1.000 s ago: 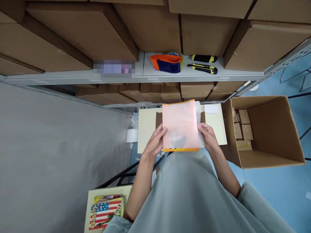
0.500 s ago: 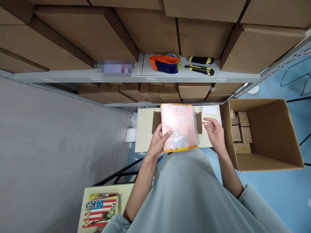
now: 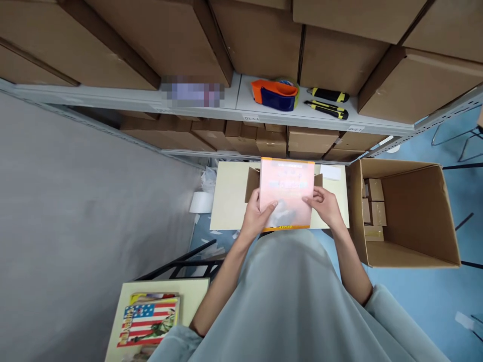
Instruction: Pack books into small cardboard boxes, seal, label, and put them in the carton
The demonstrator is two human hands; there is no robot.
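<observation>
A pink book (image 3: 287, 193) with orange edges, its cover glossy as if in a clear sleeve, is held up in front of me. My left hand (image 3: 258, 213) grips its left edge, thumb on the cover. On the opposite edge, my right hand (image 3: 322, 203) pinches the book with thumb on top and fingers behind. Behind the book is a small cardboard box (image 3: 252, 184), of which only brown flaps show on both sides. Both stand over a cream table (image 3: 230, 196). A white piece of paper (image 3: 330, 172) lies at the table's back right.
A large open carton (image 3: 415, 211) with several small boxes stands at the right. Above, a shelf (image 3: 241, 108) carries cartons, an orange-and-blue tape dispenser (image 3: 275, 94) and two utility knives (image 3: 328, 102). Books (image 3: 149, 322) lie on a side table (image 3: 192, 296) at lower left.
My right hand, free beside the book before, has closed on its right edge. The book now faces me more squarely. The view has shifted a little.
</observation>
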